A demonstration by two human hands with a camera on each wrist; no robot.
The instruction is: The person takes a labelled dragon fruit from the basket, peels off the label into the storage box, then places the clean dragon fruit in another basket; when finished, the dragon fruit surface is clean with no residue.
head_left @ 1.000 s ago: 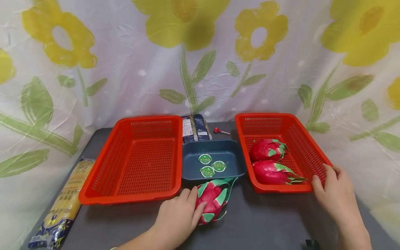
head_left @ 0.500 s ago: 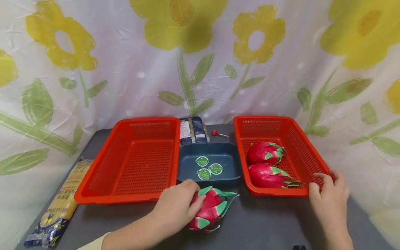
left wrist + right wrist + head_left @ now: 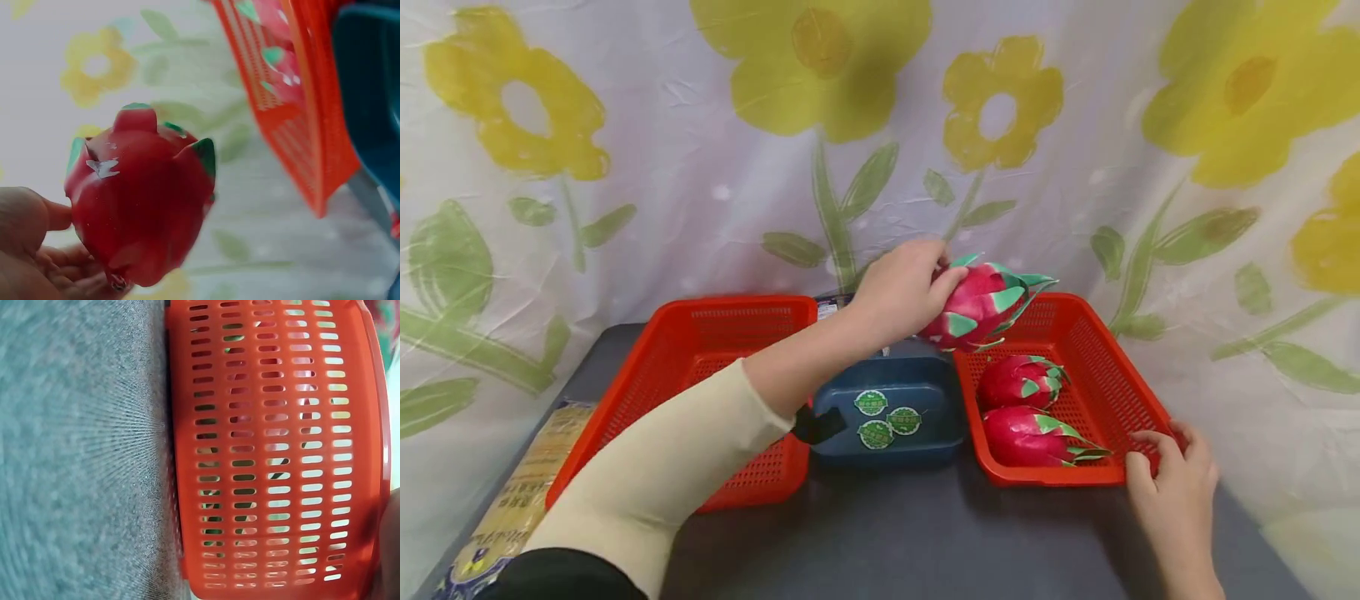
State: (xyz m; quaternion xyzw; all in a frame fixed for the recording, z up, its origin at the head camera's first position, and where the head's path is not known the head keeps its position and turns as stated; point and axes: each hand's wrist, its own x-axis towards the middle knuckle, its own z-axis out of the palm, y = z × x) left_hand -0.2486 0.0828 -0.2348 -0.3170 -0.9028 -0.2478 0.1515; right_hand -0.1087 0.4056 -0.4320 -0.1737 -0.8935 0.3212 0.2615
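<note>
My left hand [image 3: 906,287] grips a pink dragon fruit [image 3: 981,304] with green-tipped scales. It hangs in the air, overlapping the back left part of the right red basket [image 3: 1060,477] in the head view. In the left wrist view, thumb and fingers hold the dragon fruit [image 3: 137,194] from one side. Two more dragon fruits, a rear one [image 3: 1018,381] and a front one [image 3: 1030,437], lie along the basket's left side. My right hand [image 3: 1176,492] holds the basket's front right corner, fingers curled over the rim. The basket's slotted wall [image 3: 287,456] fills much of the right wrist view.
Between the baskets sits a dark blue tray [image 3: 940,392] with three round green labels. A second red basket [image 3: 737,303], partly behind my left arm, stands left. A long yellow pasta packet [image 3: 512,500] lies beyond it. A red lollipop [image 3: 395,230] shows near the tray.
My left hand has lifted the dragon fruit off the table in front of the tray, up and to the right towards the right basket. My right hand stays at the basket's corner.
</note>
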